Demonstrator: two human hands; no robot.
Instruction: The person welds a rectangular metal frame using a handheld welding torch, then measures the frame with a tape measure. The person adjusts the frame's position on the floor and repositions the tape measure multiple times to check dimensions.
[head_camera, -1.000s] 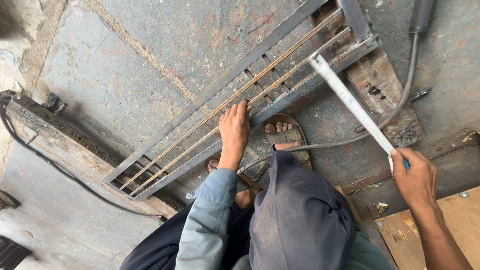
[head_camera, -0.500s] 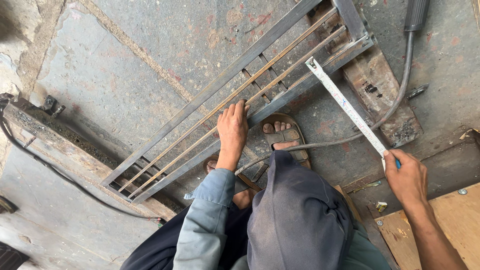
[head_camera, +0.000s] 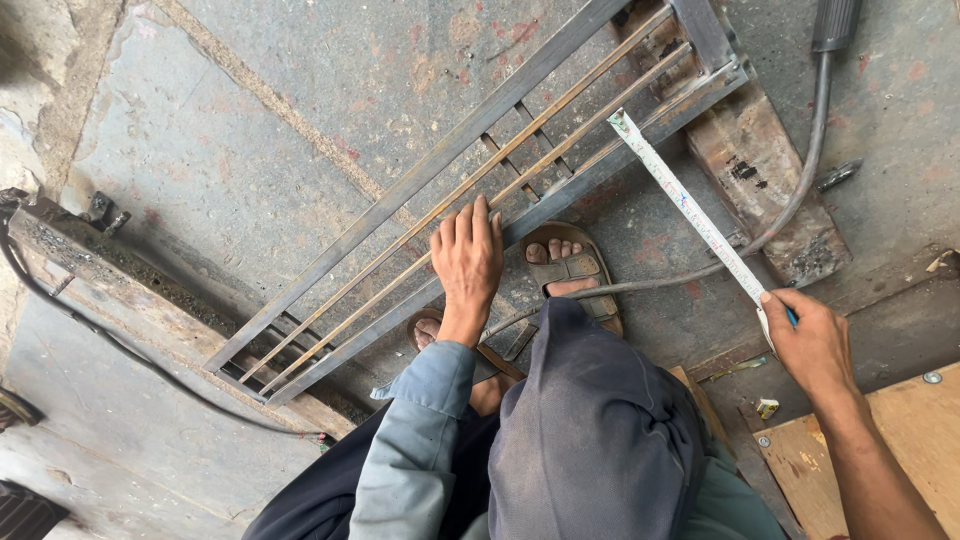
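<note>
A long steel frame (head_camera: 420, 190) with thin rusty rods lies slanted on the concrete floor. My left hand (head_camera: 467, 260) rests flat on the frame's near rail and rods, fingers spread. My right hand (head_camera: 812, 340) grips a tape measure, its white blade (head_camera: 690, 210) stretched up and left; its tip lies just short of the frame's right end. My knee in grey cloth (head_camera: 590, 440) and my two sandalled feet (head_camera: 565, 265) are below the frame.
A grey hose (head_camera: 800, 190) curves from the top right past a rusty steel block (head_camera: 765, 170) toward my feet. A rusty beam (head_camera: 130, 290) and a black cable (head_camera: 110, 345) lie at left. A wooden board (head_camera: 900, 440) sits at the lower right.
My right hand has drawn the tape measure down and left, so the blade's tip slid off the frame's right end. My left hand stays on the frame.
</note>
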